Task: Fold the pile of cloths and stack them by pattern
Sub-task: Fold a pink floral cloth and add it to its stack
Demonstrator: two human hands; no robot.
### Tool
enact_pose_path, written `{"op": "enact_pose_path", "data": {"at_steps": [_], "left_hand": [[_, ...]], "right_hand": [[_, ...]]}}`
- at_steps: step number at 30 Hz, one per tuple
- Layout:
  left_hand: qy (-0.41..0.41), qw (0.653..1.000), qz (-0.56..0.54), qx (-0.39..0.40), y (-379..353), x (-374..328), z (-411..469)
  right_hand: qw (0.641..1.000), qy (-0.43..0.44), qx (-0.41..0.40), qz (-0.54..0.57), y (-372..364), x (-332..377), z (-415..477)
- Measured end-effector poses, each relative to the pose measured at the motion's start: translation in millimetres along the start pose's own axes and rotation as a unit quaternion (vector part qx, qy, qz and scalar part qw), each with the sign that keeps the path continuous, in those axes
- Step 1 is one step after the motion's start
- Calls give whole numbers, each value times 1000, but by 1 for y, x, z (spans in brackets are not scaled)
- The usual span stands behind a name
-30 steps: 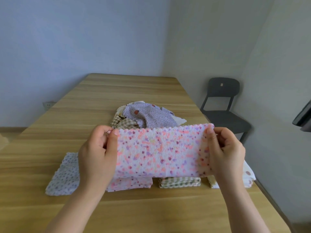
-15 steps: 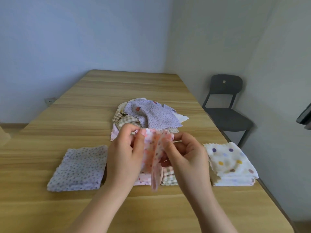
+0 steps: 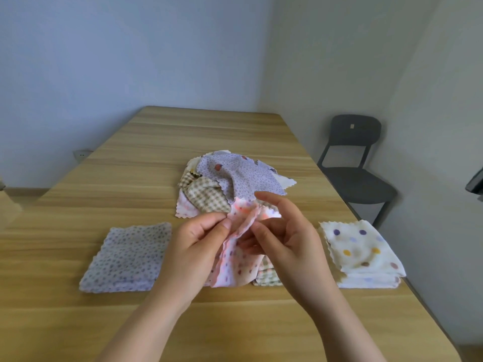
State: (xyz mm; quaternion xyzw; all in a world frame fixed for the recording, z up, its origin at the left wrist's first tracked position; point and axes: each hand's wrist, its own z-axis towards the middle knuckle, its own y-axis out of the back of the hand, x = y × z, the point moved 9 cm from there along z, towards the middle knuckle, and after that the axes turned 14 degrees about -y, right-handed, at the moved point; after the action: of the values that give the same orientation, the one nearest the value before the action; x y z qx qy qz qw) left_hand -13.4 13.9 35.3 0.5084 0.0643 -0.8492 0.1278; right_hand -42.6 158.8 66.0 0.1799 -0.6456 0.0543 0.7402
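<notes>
Both hands hold a pink cloth (image 3: 235,267) up over the near middle of the table (image 3: 183,142). It is doubled lengthwise into a narrow, rumpled strip. Its long axis runs away from the person: the top end points toward the loose pile (image 3: 235,178), and the bottom end hangs down toward the near edge. The scalloped edges lie together along the left side of the strip.

The left hand (image 3: 198,244) pinches those edges near the top between thumb and forefinger, a narrow grip. The right hand (image 3: 285,246) has its thumb against the fold and its lower fingers curled behind it, while the forefinger sticks up free of the cloth (a looser hold than the left).

The strip's lower end hides what lies under it, so I cannot tell whether it touches the table.

A purple stack (image 3: 128,257) lies flat to the left, apart from the hands with a gap of bare wood between. A checked stack (image 3: 266,278) peeks out under the right hand. A dotted stack (image 3: 363,252) sits close to the table's right edge, one corner nearly at the rim.

Bare wood shows along the near edge and beyond the pile. A dark chair (image 3: 355,163) stands off the right side.
</notes>
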Motion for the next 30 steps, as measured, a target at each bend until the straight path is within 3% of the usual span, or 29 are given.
{"op": "enact_pose_path", "data": {"at_steps": [15,18,21,26,30], "left_hand": [[-33,996,49,65,-9,-26,-9],[-80,980,162,88,-9,-32,-9],[-104,965,233,63,2,-28,-6],[-87,975,195,-66,34,-21,-6],[-52,972,193,-120,55,-8,-11]], "right_hand": [[995,20,-80,-60,4,6,7],[994,20,-82,-72,3,5,10],[993,4,-87,-77,4,0,12],[973,-100,-146,-146,18,-31,14],[965,-261,-25,-5,-16,-70,11]]}}
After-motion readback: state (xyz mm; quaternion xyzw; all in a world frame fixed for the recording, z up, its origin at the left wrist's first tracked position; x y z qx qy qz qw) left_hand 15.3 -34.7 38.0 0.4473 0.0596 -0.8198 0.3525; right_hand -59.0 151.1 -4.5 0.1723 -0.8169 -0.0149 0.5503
